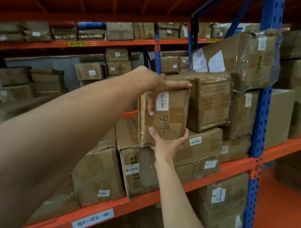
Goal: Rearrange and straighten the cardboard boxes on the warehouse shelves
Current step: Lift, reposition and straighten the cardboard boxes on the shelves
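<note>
Two bare hands are in view: the left hand [158,86] at about 12 o'clock of the small brown cardboard box marked 5472 [165,113], the right hand [168,143] at its 6 o'clock. One such handwritten box shows. Two blue perforated steel uprights [260,121] stand in the near rack, one at 3 o'clock and a thinner one [157,55] at 12 o'clock. Two location labels are readable: one white strip [92,219] at 7 o'clock, one yellow tag [77,44] at 10 o'clock. The brown cardboard boxes on the shelves are too many and too overlapped to count exactly.
</note>
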